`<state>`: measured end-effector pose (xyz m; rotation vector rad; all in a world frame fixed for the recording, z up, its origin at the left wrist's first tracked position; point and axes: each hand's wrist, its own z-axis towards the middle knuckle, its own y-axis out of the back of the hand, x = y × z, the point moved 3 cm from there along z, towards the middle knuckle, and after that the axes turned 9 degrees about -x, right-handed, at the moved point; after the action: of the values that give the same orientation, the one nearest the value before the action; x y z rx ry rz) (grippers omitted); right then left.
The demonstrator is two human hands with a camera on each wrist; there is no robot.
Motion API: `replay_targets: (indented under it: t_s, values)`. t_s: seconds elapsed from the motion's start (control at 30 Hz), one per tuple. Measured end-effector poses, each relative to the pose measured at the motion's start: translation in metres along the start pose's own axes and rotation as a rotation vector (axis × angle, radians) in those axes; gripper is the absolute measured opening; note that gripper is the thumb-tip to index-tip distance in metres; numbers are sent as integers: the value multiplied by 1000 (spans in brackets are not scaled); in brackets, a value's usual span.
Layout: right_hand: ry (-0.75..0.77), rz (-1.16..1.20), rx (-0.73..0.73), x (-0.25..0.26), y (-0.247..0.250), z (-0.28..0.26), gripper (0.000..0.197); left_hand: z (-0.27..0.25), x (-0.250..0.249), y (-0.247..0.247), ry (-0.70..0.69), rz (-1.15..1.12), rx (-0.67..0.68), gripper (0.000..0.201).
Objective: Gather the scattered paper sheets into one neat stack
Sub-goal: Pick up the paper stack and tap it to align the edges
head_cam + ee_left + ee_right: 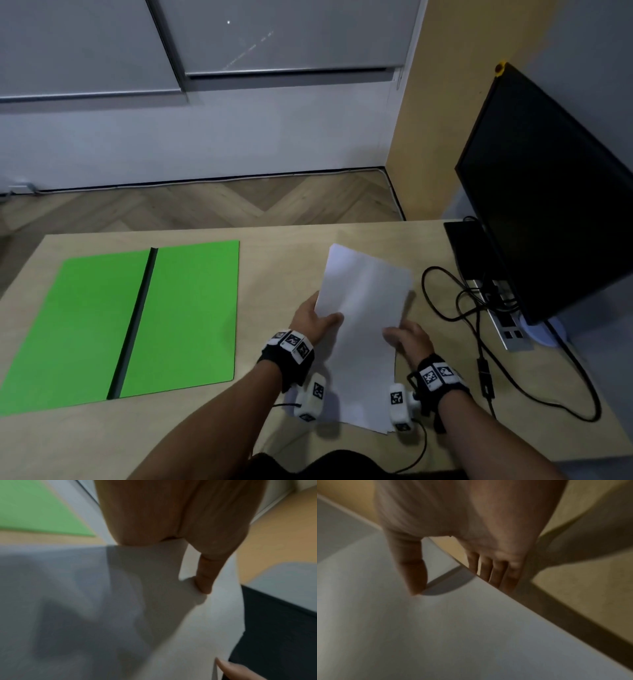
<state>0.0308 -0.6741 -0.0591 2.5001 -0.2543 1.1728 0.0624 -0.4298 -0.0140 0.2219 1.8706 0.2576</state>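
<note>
On the left of the wooden desk point(281, 431) lies an open green folder point(85, 325) with a dark spine and nothing inside it. Right of it, the left hand point(313, 322) pinches the left edge of the white paper sheets point(363, 325), thumb on top, and the sheets lie together in 1 bunch, their near end on the desk. The right hand point(407, 337) grips the right edge, thumb above and 4 fingers point(494, 573) below, near the black cables point(455, 308) and dark monitor point(548, 212).
</note>
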Motion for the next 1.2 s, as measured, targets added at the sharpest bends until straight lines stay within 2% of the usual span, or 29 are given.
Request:
replay_targets:
  t_s: [0.07,0.1,0.17,0.23,0.37,0.43,0.53,0.6,0.7,0.8,0.9,1.07,1.13,1.2]
  values:
    - [-5,239,90,14,-8,-16,18,-6,-17,21,-91,-43,78,51]
    - [0,315,145,23,-16,-24,15,-8,-25,31,-123,-69,100,46]
    - [64,390,214,45,-33,-38,28,-14,-43,52,-150,-118,83,36]
    - [142,408,167,67,-50,-50,39,-12,-51,71,-138,-168,-43,34]
    - [413,265,-33,116,-75,-90,38,-4,-58,103,-84,-311,-342,27]
    - [538,248,-99,133,-80,-108,46,-6,-69,116,-102,-386,-400,29]
    - [632,293,-97,141,-82,-121,56,-10,-74,131,-144,-378,-413,41]
    - [640,254,-73,134,-87,-119,58,-11,-62,133,-124,-380,-406,54]
    - [565,180,-81,113,-97,-108,59,-12,-33,123,-8,-402,-433,71]
    - [491,236,-119,116,-100,-109,48,-11,-19,111,48,-418,-478,66]
    - [523,306,-88,131,-95,-115,47,-12,-31,109,11,-433,-491,65]
    - [593,235,-136,129,-82,-105,68,-18,-38,113,-141,-384,-494,59]
    - [561,202,-140,127,-83,-102,60,-20,-35,108,-177,-339,-479,57]
    - [529,229,-121,133,-87,-104,42,-19,-41,103,-191,-340,-479,50]
